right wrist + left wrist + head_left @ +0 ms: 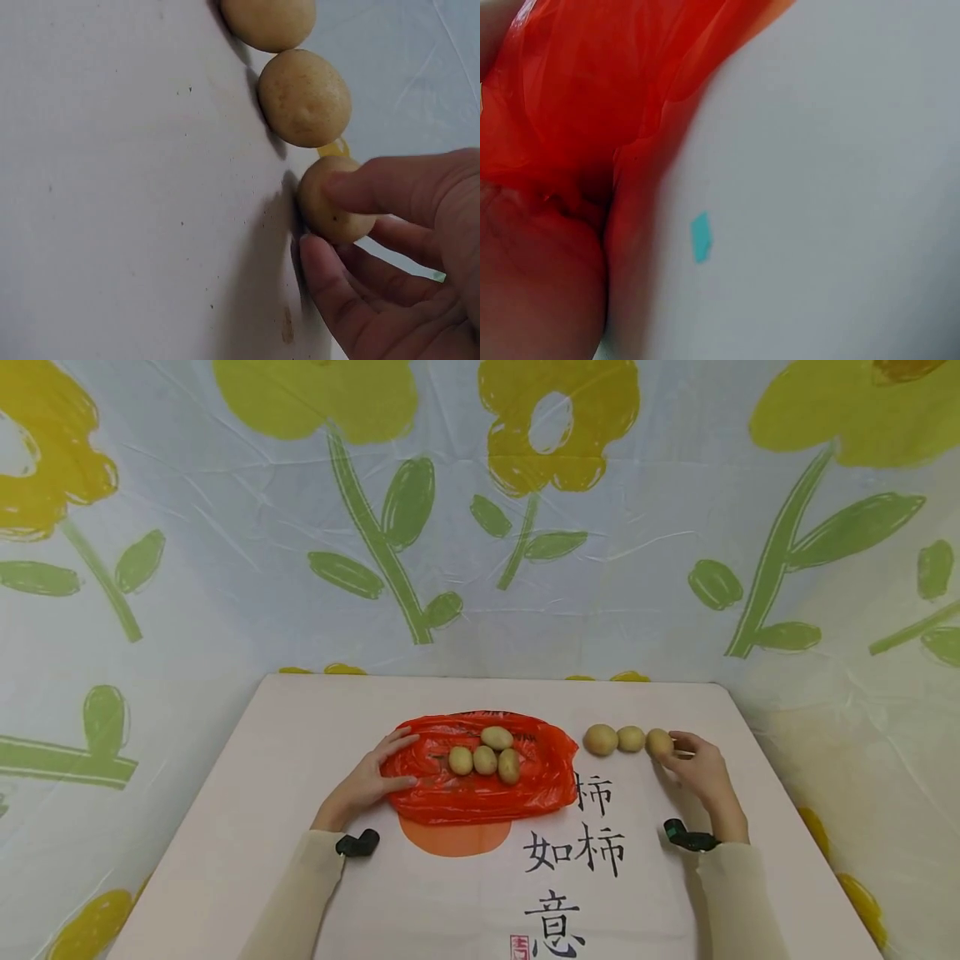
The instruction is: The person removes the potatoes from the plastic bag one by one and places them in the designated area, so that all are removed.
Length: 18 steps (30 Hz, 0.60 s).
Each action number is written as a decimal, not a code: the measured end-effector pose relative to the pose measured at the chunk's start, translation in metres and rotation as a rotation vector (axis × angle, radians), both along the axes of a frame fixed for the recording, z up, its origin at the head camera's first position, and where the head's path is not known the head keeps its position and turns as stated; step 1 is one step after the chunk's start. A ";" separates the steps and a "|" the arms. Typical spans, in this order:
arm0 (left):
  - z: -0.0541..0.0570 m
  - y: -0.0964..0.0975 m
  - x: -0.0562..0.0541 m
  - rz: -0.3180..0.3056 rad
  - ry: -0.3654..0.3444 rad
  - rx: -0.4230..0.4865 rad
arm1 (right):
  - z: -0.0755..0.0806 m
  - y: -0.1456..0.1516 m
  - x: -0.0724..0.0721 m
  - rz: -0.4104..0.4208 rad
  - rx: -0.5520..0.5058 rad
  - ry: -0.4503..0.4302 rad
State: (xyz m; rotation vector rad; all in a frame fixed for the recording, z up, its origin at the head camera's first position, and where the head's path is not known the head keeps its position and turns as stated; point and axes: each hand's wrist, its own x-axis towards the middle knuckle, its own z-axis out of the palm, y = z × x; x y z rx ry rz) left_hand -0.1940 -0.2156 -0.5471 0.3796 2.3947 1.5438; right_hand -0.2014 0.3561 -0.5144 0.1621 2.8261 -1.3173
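Observation:
On the table a red plastic bag (420,806) lies spread, with several small potatoes (485,761) on top of it. My left hand (372,774) rests on the bag's left end, fingers and thumb spread apart over the plastic. Folds of the red bag (592,97) bunch up beside that hand in the left wrist view. To the right of the bag, two potatoes (601,740) (631,739) sit in a row with a third potato (330,206). My right hand (701,766) pinches this third one, at the row's right end, between thumb and fingers.
The white table (285,735) carries black brush-written characters (555,920) and an orange painted shape (455,839), partly covered by the bag. A flower-patterned cloth (465,635) hangs behind the table and at both sides.

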 end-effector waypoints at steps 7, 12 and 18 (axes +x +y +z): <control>0.000 0.001 0.000 -0.001 -0.004 0.004 | 0.002 -0.003 0.001 0.012 0.002 -0.050; 0.001 0.000 0.001 -0.002 0.008 0.014 | 0.003 -0.002 0.001 0.029 0.008 -0.044; 0.002 0.000 0.001 -0.003 0.010 0.016 | 0.007 -0.003 -0.001 0.037 0.032 -0.043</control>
